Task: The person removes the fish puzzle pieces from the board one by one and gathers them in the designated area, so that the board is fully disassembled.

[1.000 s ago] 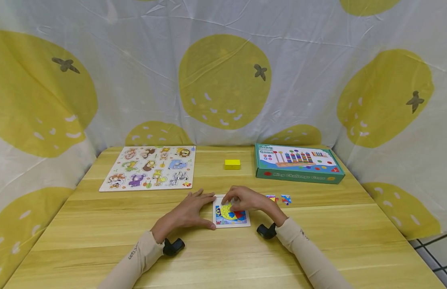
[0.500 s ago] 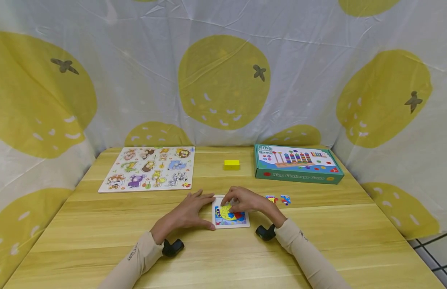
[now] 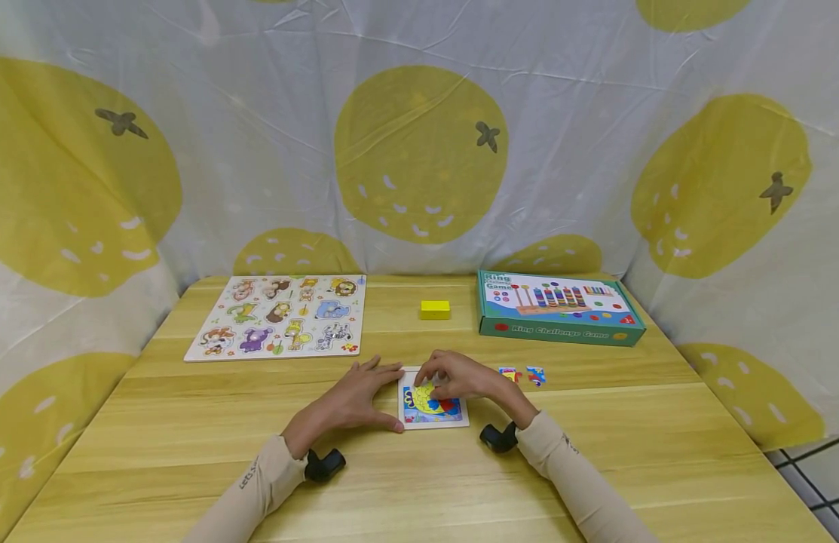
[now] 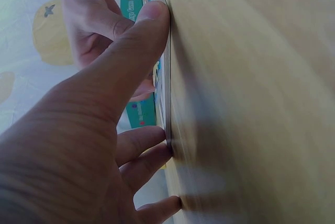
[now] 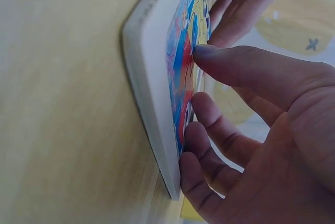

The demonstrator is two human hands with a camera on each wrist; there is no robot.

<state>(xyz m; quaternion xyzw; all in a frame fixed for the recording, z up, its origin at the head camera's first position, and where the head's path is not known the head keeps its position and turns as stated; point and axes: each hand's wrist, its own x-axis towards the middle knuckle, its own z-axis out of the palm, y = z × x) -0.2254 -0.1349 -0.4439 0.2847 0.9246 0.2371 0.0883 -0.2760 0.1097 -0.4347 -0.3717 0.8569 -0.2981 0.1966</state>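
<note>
A small jigsaw puzzle (image 3: 433, 424) in a white frame lies flat before me, its picture a yellow fish with red and blue parts. My left hand (image 3: 354, 396) spans the frame's left side, thumb at the near corner and fingertips at the far corner. In the left wrist view, its thumb (image 4: 153, 12) lies on the frame's edge. My right hand (image 3: 460, 373) bends over the picture, thumb and index finger about a yellow puzzle piece (image 3: 424, 388). In the right wrist view, the right thumb (image 5: 241, 64) touches the picture; the hand hides the puzzle's upper right.
Two loose puzzle pieces (image 3: 536, 375) lie right of the frame. Behind it stands a yellow block (image 3: 436, 310). An animal peg board (image 3: 277, 317) lies at the back left, and a green Ring Challenge Game box (image 3: 561, 333) at the back right. A curtain (image 3: 419, 256) borders the table's far edge.
</note>
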